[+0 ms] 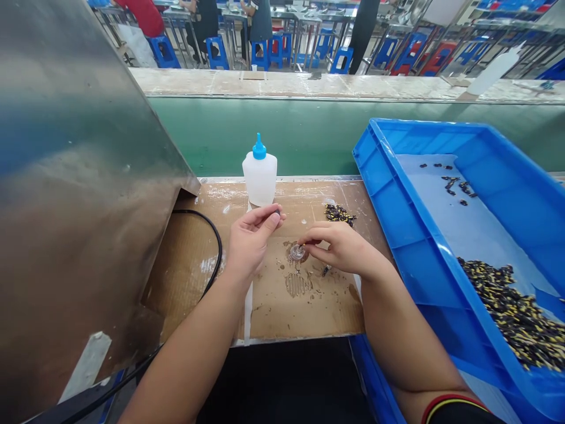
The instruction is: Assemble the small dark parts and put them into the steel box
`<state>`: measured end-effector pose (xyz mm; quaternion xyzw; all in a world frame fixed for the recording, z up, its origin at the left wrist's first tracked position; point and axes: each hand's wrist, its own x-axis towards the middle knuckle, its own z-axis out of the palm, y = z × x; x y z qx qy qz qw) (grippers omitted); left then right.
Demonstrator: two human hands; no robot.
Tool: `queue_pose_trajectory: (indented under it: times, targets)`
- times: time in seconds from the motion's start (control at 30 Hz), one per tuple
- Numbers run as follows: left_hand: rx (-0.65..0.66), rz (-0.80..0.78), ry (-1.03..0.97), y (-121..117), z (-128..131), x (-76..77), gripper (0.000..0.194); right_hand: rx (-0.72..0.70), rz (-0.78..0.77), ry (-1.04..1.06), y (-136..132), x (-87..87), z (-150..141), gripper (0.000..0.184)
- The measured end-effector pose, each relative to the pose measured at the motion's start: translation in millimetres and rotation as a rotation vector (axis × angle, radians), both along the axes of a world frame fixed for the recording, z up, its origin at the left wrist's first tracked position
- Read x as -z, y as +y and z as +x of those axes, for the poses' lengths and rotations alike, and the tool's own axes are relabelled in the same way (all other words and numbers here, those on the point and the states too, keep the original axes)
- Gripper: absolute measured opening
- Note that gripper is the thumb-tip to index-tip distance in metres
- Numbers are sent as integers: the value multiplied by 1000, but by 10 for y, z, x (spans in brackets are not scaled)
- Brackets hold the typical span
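My left hand [250, 240] is closed in a pinch on a small dark piece [277, 212], raised above the cardboard in front of the bottle. Over a small round clear dish [297, 252], the fingers of my right hand [338, 244] pinch a tiny part with a yellowish tip [302, 245]; most of it is hidden by the fingers. The dish sits on a damp, stained patch of cardboard. Just beyond my right hand lies a pile of small black-and-yellow parts [339, 214]. A small dark piece [326, 270] rests below the right hand.
A white squeeze bottle [259, 176] with a blue nozzle stands at the back. Right of the cardboard [304, 312] is a blue crate [410, 229] holding many black-and-yellow parts [516, 312]. A metal housing [88, 176] and a black cable [216, 235] border the left. People work beyond the green divider [309, 135].
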<state>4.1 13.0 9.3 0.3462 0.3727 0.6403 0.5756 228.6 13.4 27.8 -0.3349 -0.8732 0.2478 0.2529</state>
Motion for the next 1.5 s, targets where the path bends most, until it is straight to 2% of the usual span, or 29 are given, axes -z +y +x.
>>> queue_pose_trajectory:
  times: [0.17, 0.33, 0.5, 0.67, 0.77, 0.97, 1.3, 1.5]
  targets:
    - [21, 9, -38, -11, 3, -31, 37, 52, 15, 59, -9, -16, -21, 13]
    - [87, -22, -129, -43, -17, -76, 39, 192, 45, 265, -61, -56, -102, 5]
    - [165, -53, -208, -70, -32, -101, 39, 277, -73, 581, -118, -60, -215, 8]
    - [196, -63, -232, -84, -26, -103, 35, 232, -191, 790, -176, -48, -291, 16]
    - [207, -62, -226, -85, -14, -96, 34, 198, -140, 811, -201, -45, -316, 13]
    - [213, -40, -213, -91, 18, -94, 31, 266, -63, 784, -227, 27, -359, 16]
    - [252, 12, -222, -85, 23, -51, 25, 202, 145, 774, -210, 60, -435, 15]
    - [272, 29, -221, -87, 24, -52, 23, 180, 171, 764, -192, 74, -429, 20]
